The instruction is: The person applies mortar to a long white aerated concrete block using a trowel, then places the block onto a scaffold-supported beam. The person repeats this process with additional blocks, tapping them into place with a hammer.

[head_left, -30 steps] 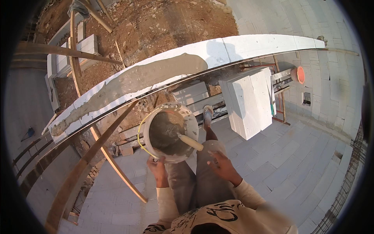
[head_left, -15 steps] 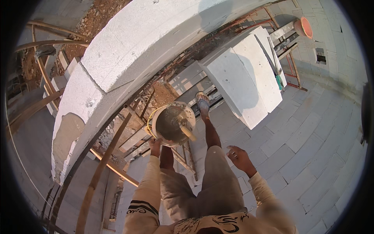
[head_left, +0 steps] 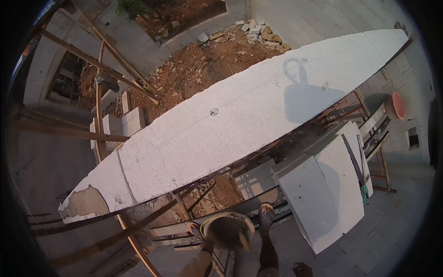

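Observation:
A round bucket (head_left: 249,222) of grey mortar hangs low in front of me, partly over my left leg. Out of the mortar leans a light wooden handle (head_left: 244,241); the tool's other end is sunk in it. My left hand (head_left: 206,245), dim and partly hidden, grips the bucket at its near left side. At the bottom edge my right hand (head_left: 302,269) is partly cut off, empty, its fingers loosely apart. Beyond the bucket runs a long white block wall top (head_left: 217,134), with a patch of wet mortar (head_left: 85,202) at its left end.
My feet stand on scaffold planks (head_left: 173,229). Large white blocks (head_left: 318,198) are stacked at the right, with a green-handled saw (head_left: 364,194) beside them. An orange bowl (head_left: 398,105) sits farther right. Wooden poles (head_left: 99,92) cross at the left; rubble and earth (head_left: 198,69) lie beyond the wall.
My view has tipped up, showing more of the wall and the ground beyond. Bucket and hands now sit lower in the picture. My left hand stays at the bucket.

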Demonstrator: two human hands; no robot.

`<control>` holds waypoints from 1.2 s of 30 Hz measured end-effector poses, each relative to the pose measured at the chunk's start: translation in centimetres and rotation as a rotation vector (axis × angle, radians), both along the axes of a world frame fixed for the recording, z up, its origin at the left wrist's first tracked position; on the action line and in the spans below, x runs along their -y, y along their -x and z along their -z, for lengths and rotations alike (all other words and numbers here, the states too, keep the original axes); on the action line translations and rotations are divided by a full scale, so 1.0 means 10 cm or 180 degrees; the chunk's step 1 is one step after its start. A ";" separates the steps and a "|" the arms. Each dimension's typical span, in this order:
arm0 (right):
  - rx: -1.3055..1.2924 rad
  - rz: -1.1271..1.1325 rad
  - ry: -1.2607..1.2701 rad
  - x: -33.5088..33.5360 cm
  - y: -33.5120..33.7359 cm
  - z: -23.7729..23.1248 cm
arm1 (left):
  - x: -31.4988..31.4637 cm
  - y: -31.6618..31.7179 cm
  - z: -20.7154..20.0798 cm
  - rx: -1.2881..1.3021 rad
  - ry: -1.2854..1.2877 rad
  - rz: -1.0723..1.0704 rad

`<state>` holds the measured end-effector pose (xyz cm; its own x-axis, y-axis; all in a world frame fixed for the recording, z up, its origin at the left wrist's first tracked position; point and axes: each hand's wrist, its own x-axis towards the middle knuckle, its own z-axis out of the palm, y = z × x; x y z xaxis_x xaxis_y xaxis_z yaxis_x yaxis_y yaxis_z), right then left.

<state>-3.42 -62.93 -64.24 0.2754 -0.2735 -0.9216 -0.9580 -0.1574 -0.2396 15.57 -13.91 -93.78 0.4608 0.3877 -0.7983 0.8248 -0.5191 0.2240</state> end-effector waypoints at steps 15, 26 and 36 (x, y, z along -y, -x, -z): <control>0.0859 0.0007 0.0315 -0.69 -0.32 -0.12 | -0.56 -0.46 0.09 -0.0506 -0.0264 0.2037; 0.1245 -0.0198 0.0267 -0.67 -0.89 -0.29 | 0.73 -1.95 -2.50 0.0887 0.2418 0.0351; 0.1687 -0.0014 0.0612 -0.20 -1.63 -1.03 | 1.93 -3.34 -6.69 0.5869 0.2721 0.2019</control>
<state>12.87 -60.97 -53.92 0.6887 -0.4206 -0.5905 -0.7136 -0.2495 -0.6546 48.98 -33.23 -26.84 0.6141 -0.2189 0.7582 -0.7643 0.0743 0.6405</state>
